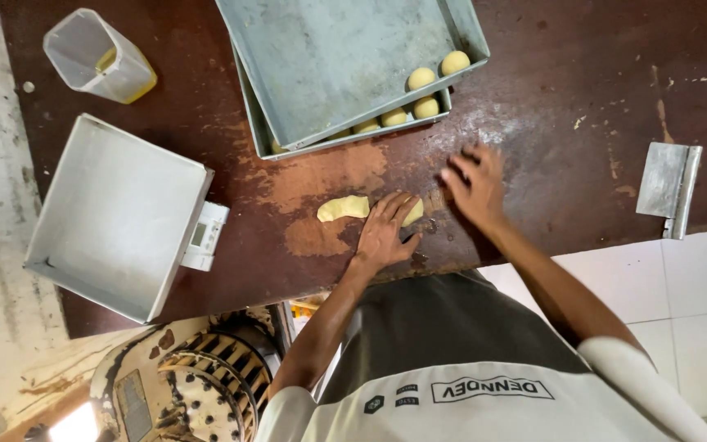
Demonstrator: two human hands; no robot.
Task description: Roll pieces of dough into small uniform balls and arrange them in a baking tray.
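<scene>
Head view, from the left: a clear plastic measuring jug (100, 56) lies tipped on the dark brown worktop (566, 106), with a little yellow liquid in it. Below it a square metal pan (112, 217) sits on a white digital scale (204, 237). Toward the middle, 2 grey baking trays are stacked, the upper tray (337, 57) skewed over the lower tray (259, 131); round dough balls (421, 78) line their near-right edges. In front of the trays a pale yellow strip of dough (343, 208) lies flat on the worktop. The left hand (386, 233) presses down on the strip's right end, fingers together and flat, nothing pinched. Just to its right the right hand (475, 187) rests on the floured worktop, fingers spread and curled, its grip empty, near the dough but apart from it. Far right, a metal bench scraper (668, 187) lies well apart.
</scene>
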